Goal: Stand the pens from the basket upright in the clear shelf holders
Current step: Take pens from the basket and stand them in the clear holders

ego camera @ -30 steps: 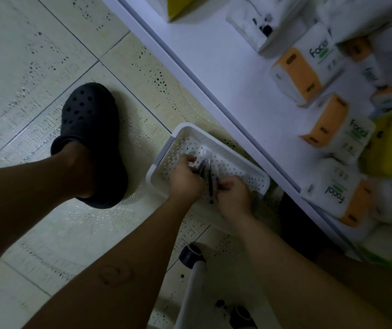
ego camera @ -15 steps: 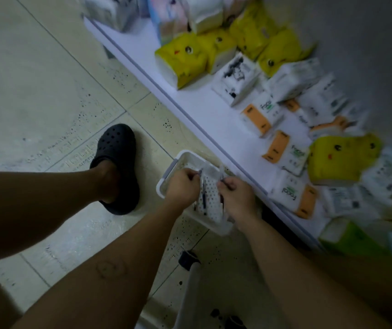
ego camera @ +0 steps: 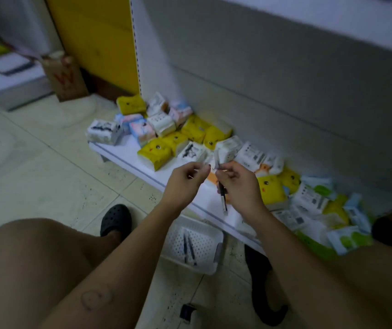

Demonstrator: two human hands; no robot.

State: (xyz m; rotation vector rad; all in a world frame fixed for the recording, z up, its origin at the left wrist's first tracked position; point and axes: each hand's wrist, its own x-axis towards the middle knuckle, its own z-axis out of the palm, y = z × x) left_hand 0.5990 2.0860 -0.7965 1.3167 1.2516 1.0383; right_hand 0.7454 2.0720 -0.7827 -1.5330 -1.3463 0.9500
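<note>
1. Gripping a dark pen [ego camera: 222, 198] in curled fingers, the right hand [ego camera: 239, 186] is raised mid-frame above the front edge of a low white shelf [ego camera: 128, 160]. The pen stands nearly upright. Its pale upper end pokes out of the fist at 12 o'clock and its longer lower part hangs out at 6 o'clock.
2. The left hand [ego camera: 186, 180] sits just beside it at 9 o'clock, fingers curled. Its thumb and forefinger tips are drawn together close to the pen's upper end. The blur hides whether they touch the pen or pinch anything.
3. The two hands are near each other at the same height, with a narrow gap between the knuckles.
4. The white perforated basket [ego camera: 217, 251] lies on the tiled floor [ego camera: 35, 162] at 6 o'clock from the hands. It is well below them, between the forearms and just beside the shelf's front edge.
5. Loose pens [ego camera: 188, 248] lie flat on the basket's bottom, side by side, running roughly from 12 to 6 o'clock. There look to be two or three, though the exact count is unclear.
6. Tissue packs [ego camera: 153, 153] in yellow, white and pale blue crowd the shelf from 11 o'clock round to 4 o'clock of the hands.
7. A black clog [ego camera: 116, 219] on the person's foot rests on the floor at 9 o'clock from the basket.
</note>
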